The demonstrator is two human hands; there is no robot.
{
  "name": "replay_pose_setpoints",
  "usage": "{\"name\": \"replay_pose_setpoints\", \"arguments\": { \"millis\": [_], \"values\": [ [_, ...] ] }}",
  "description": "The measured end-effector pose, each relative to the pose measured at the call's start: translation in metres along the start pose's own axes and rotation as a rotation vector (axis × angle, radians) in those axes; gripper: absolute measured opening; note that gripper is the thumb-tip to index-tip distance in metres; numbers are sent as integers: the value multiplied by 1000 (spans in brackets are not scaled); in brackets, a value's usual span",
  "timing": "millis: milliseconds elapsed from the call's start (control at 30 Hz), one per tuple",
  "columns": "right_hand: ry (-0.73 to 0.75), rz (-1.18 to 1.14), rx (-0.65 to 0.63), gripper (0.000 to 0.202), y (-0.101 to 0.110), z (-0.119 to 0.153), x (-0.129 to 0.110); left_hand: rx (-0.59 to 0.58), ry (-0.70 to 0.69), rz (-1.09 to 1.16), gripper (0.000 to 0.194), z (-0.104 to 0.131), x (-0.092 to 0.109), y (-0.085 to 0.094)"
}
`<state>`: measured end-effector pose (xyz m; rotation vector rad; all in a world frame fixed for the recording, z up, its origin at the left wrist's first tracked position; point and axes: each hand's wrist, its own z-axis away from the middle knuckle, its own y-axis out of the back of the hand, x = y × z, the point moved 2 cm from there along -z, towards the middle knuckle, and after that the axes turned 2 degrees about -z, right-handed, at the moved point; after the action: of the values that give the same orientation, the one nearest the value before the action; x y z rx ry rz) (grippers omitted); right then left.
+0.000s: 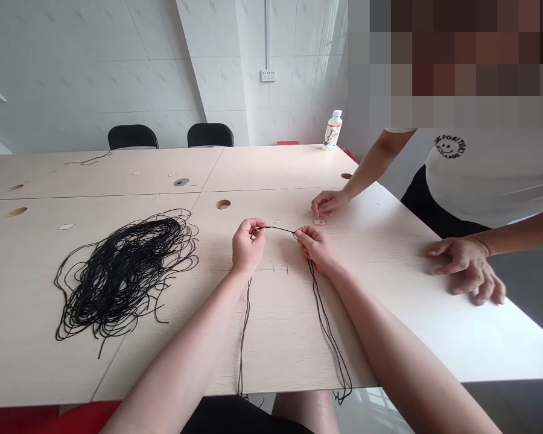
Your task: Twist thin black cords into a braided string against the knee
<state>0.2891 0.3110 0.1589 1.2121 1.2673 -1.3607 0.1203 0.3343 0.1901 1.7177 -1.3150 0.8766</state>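
A thin black cord (278,228) spans the short gap between my two hands, just above the table. My left hand (248,246) pinches one end of that span, fingers closed. On the other side, my right hand (314,246) grips it between thumb and fingers. Loose strands hang from both hands toward the table's front edge; those under my right hand (328,325) pass over the edge. To the left lies a large tangled heap of black cord (122,271). Thin pencil marks (274,269) show on the table between my forearms.
A person in a white shirt (493,163) stands at the right, both hands at the table (389,337). A bottle (332,131) stands at the far edge. Two black chairs (133,137) are behind. The tabletop has round holes (223,205) and small stickers (319,222).
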Motion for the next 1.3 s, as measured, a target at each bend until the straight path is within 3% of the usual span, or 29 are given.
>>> {"name": "replay_pose_setpoints", "arguments": {
  "millis": [300, 433, 600, 667, 733, 800, 833, 900, 933, 1067, 1133, 1300],
  "values": [
    [7, 43, 11, 26, 3, -2, 6, 6, 21, -21, 9, 2, 5, 1],
    [38, 85, 12, 26, 1, -2, 8, -50, 1, -88, 9, 4, -3, -5],
    [87, 176, 37, 26, -3, 3, -1, -154, -199, -231, 13, 16, -3, -16],
    [122, 206, 23, 26, -9, 14, -14, -58, -324, -346, 19, 31, 16, -3],
    [158, 246, -25, 26, -24, 39, -29, -5, -438, -401, 27, 59, 44, 21],
    [210, 305, -168, 24, -46, 79, -39, -89, -506, -412, 36, 101, 74, 53],
    [259, 353, -301, 22, -58, 104, -42, -125, -507, -410, 40, 125, 86, 69],
    [311, 434, -558, 20, -80, 159, -40, -154, -436, -354, 41, 174, 105, 101],
    [311, 446, -604, 19, -88, 184, -36, -167, -353, -293, 38, 197, 110, 114],
    [291, 418, -733, 19, -113, 253, -13, -185, 235, -14, 34, 262, 106, 152],
    [308, 440, -737, 18, -124, 268, -4, -189, 399, 104, 35, 278, 102, 164],
    [438, 624, -660, 16, -135, 288, -10, -193, 532, 130, 21, 290, 108, 183]
  ]
}}
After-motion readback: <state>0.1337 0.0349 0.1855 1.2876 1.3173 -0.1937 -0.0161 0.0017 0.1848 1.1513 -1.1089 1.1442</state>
